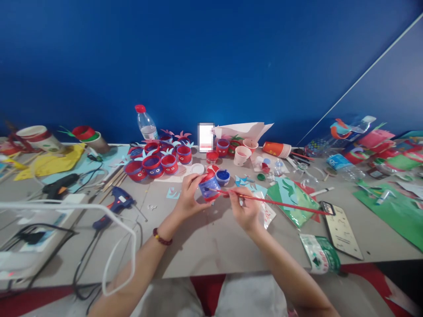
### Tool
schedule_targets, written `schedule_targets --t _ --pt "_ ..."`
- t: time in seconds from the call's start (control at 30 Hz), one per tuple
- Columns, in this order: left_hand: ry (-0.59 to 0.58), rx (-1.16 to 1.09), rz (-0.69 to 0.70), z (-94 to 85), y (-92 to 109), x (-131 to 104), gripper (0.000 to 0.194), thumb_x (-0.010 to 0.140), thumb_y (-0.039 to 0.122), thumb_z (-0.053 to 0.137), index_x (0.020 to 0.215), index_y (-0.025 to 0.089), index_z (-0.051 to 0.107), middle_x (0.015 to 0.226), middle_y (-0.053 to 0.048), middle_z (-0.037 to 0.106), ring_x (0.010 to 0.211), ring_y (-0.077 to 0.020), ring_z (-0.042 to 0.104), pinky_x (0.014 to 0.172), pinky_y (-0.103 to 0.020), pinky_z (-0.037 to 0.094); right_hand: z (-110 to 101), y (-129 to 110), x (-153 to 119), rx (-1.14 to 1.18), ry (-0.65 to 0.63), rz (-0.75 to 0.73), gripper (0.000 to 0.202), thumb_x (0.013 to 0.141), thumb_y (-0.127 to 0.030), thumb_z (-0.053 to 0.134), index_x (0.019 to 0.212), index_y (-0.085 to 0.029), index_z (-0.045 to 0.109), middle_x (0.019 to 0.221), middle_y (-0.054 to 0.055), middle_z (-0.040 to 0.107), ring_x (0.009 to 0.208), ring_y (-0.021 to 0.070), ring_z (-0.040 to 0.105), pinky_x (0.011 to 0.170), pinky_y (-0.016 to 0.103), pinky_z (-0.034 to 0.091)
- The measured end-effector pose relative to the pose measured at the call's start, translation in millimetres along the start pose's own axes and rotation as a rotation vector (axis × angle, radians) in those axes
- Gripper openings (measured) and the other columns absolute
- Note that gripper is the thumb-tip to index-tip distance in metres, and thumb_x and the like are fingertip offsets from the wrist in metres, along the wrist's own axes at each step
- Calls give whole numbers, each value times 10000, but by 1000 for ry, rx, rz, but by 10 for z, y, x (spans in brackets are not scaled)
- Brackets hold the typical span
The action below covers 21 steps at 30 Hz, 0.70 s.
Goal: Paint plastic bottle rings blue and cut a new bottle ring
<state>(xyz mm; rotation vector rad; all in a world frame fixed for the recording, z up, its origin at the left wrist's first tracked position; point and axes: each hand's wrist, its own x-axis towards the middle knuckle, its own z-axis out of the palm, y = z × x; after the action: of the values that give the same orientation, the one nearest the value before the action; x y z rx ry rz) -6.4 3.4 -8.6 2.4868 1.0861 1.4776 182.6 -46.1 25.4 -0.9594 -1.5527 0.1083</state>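
Note:
My left hand grips a small cup painted red with a blue-purple band, tilted on its side above the table. A long red paintbrush lies across the fingers of my right hand, which pinch it near the bristle end. Its tip touches the blue band of the cup. Just behind the cup stands an open pot of blue paint. A pot of red paint is farther back, with a white lid to its left.
Several red-and-blue cups with eyes and paper leaves stand at back left. A blue glue gun, cables and a power strip lie on the left. A phone, green packet and paper sheets occupy the right.

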Motion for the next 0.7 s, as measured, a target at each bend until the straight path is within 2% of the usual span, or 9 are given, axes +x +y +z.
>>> schedule_targets --t 0.17,0.37,0.43,0.53,0.7 --pt "-7 -16 27 -4 -6 -11 798 716 367 760 1399 221 373 1260 -132 481 1187 -296 499 1032 -485 440 -36 65 50 52 84 244 167 913 -326 563 797 -206 572 625 17 712 558 175 704 534 263 552" --pt "13 -23 13 6 -5 -25 784 709 341 755 1390 229 382 1236 -123 481 1174 -293 509 1010 -475 459 -85 254 46 31 169 291 161 918 -336 566 827 -202 564 630 4 713 569 175 714 563 266 565" --pt "8 -29 29 2 7 -21 776 720 342 752 1393 231 381 1237 -126 485 1172 -290 511 1005 -469 464 -99 274 30 -62 155 251 132 915 -297 574 827 -199 582 656 8 717 590 167 711 579 261 560" --pt "-21 -12 48 2 19 -14 774 735 358 752 1400 237 375 1253 -132 491 1175 -287 512 1003 -464 465 -93 221 1 -194 90 82 84 897 -210 585 816 -206 611 702 18 717 641 164 702 608 266 556" --pt "43 65 99 27 12 -4 807 730 372 749 1418 231 352 1224 -131 514 1122 -288 536 970 -462 473 -26 67 -28 -131 43 -224 132 863 -87 565 867 -214 599 737 37 707 673 171 692 599 277 565"
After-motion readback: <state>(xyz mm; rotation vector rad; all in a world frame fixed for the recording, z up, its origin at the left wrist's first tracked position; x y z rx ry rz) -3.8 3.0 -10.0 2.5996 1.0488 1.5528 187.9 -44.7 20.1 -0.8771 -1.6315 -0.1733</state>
